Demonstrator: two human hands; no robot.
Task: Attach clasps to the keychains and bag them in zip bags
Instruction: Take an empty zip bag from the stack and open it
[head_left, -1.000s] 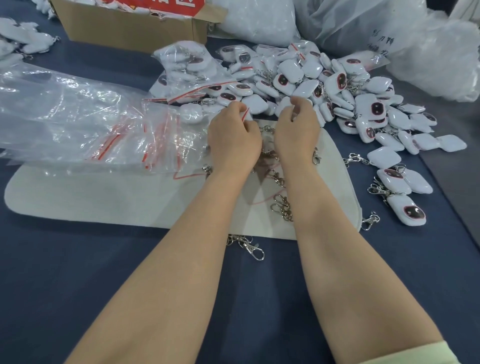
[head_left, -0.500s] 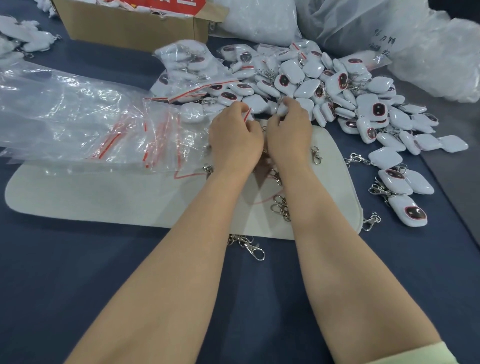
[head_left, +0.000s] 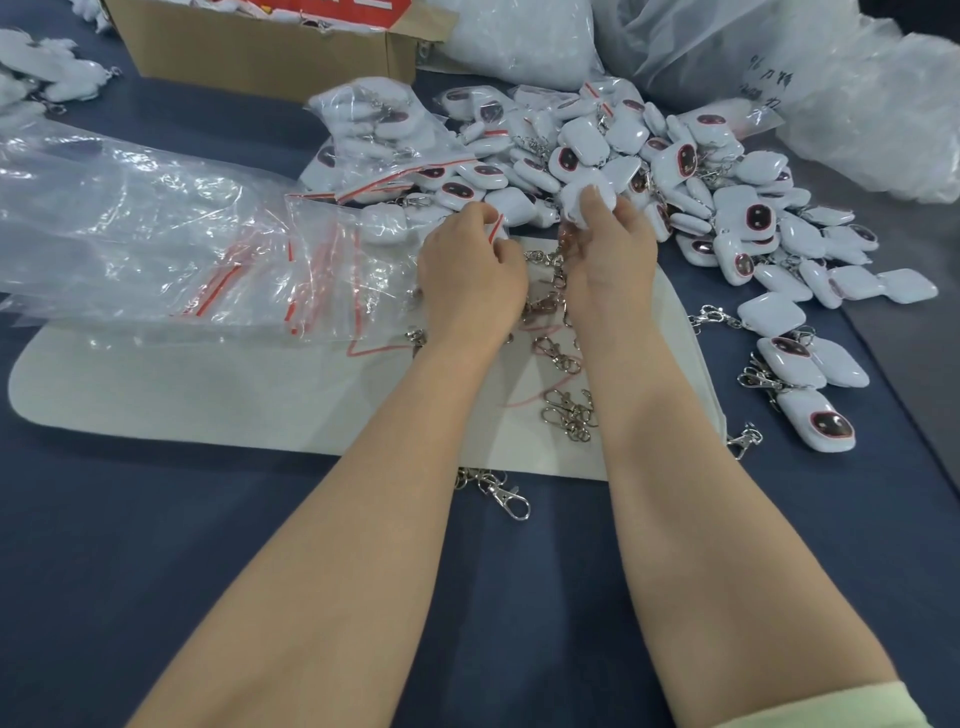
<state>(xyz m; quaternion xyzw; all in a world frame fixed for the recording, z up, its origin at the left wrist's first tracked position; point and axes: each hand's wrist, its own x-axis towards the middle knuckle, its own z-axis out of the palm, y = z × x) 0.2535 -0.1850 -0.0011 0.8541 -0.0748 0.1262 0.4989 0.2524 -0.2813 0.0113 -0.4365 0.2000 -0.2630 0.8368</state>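
A heap of white keychains (head_left: 685, 171) with dark oval faces covers the far right of the blue table. My right hand (head_left: 608, 260) grips one white keychain (head_left: 589, 195) at the heap's near edge, and its chain hangs down under the palm. My left hand (head_left: 467, 280) pinches the red-striped mouth of a small clear zip bag (head_left: 496, 231) just to the left of it. Loose metal clasps (head_left: 569, 410) lie on the white mat (head_left: 208, 395) between my forearms. A stack of clear zip bags (head_left: 171, 249) lies to the left.
A cardboard box (head_left: 270, 57) stands at the back, with large plastic sacks (head_left: 857, 104) to its right. A filled zip bag (head_left: 374, 135) rests on the heap's left side. More clasps (head_left: 498, 491) lie off the mat's near edge. Several keychains (head_left: 810, 395) lie at the right.
My right hand has come left toward my left hand and now lifts a white keychain out of the heap's edge. My left hand keeps its pinch on the bag.
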